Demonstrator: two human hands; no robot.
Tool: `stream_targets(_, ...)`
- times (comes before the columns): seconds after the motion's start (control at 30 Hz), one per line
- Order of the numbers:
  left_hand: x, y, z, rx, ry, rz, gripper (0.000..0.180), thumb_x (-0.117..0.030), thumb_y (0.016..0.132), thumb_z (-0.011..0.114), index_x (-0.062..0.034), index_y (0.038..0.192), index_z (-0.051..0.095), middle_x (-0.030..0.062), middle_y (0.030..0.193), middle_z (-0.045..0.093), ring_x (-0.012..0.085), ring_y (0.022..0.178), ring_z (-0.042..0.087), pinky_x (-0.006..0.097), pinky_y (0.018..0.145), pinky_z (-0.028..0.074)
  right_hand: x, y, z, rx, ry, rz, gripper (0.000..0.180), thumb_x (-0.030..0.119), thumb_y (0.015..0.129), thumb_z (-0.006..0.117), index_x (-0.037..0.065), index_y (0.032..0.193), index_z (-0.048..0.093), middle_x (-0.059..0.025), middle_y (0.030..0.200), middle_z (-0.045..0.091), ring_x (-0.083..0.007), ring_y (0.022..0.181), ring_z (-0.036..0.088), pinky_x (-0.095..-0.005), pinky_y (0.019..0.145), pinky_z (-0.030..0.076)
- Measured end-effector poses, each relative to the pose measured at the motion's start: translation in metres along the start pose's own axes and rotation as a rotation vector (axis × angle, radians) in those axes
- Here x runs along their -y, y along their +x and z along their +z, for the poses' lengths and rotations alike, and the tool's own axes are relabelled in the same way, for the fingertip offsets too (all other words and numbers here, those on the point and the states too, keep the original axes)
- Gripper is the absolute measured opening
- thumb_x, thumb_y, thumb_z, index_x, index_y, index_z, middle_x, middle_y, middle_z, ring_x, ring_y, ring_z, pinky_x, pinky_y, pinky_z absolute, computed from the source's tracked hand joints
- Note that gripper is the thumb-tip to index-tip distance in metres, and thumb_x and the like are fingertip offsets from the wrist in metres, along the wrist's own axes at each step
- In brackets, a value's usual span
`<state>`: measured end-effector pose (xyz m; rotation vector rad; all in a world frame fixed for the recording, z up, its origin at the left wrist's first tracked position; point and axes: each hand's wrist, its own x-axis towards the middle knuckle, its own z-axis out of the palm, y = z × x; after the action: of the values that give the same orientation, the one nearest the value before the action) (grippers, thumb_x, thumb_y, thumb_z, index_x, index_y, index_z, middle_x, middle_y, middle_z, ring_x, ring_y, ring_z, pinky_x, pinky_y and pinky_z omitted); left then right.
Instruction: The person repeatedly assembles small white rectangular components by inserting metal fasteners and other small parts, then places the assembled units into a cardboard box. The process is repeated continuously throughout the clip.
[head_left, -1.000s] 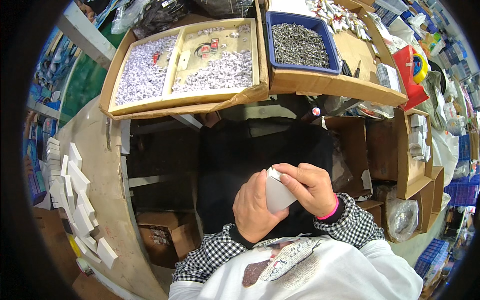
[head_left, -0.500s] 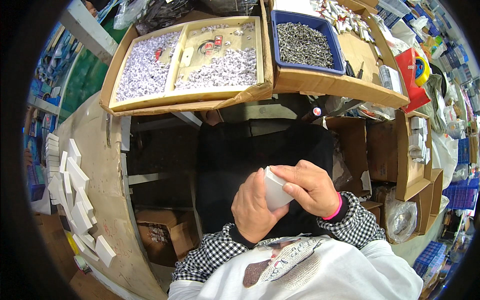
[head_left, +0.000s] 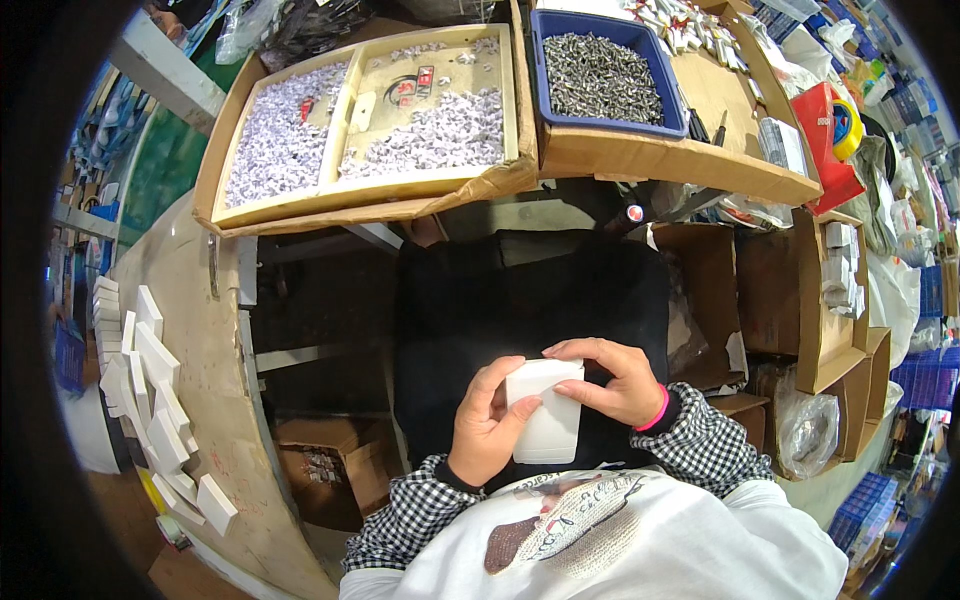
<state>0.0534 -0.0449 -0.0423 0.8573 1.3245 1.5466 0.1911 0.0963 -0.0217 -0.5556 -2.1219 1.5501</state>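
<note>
The left hand pinched a white case at its upper left side, thumb laid over the near face. The right hand (a pink band circled that wrist) pinched the upper right corner, its thumb on the face as well. The case was held between them, in front of the white shirt and over a black cloth. The fingertips behind it were hidden, so their exact hold there could not be told.

On the worktop to the left lay a heap of white slabs, some leaning on others. Beyond the cloth, a two-part tray held small white pieces in both compartments. Just right of it stood a blue tub of metal parts. Farther right was a red holder with a yellow roll.
</note>
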Motion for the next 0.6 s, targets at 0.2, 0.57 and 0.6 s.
stream_targets(0.2,-0.002,-0.005,-0.003,0.072,-0.057,-0.031,0.045,-0.001,0.088,0.059,-0.0095,0.128,0.04,0.0084,0.114,0.05,0.0139,0.101,0.054,0.027,0.084,0.047,-0.001,-0.015,0.005,-0.015,0.108,0.109,0.028,0.009,0.083,0.067,0.001,0.109,0.062,-0.0122,0.109,0.065,-0.0172,0.091,0.065,-0.0265,0.076,0.053)
stream_targets(0.57,-0.007,-0.01,0.0,0.159,0.101,0.024,0.042,-0.004,0.088,0.059,-0.0075,0.127,0.041,0.0106,0.115,0.05,0.0186,0.102,0.052,0.029,0.086,0.044,0.02,-0.003,-0.034,0.262,0.351,0.376,0.019,0.005,0.09,0.056,-0.002,0.105,0.064,-0.0157,0.108,0.065,-0.0186,0.098,0.063,-0.028,0.086,0.05)
stream_targets(0.6,-0.007,-0.01,0.0,0.16,0.116,0.028,0.042,-0.004,0.088,0.059,-0.0076,0.127,0.041,0.011,0.115,0.05,0.0192,0.102,0.053,0.029,0.086,0.044,0.023,-0.003,-0.036,0.26,0.302,0.365,0.019,0.005,0.09,0.056,-0.002,0.105,0.064,-0.0152,0.108,0.066,-0.0183,0.098,0.064,-0.0278,0.085,0.05)
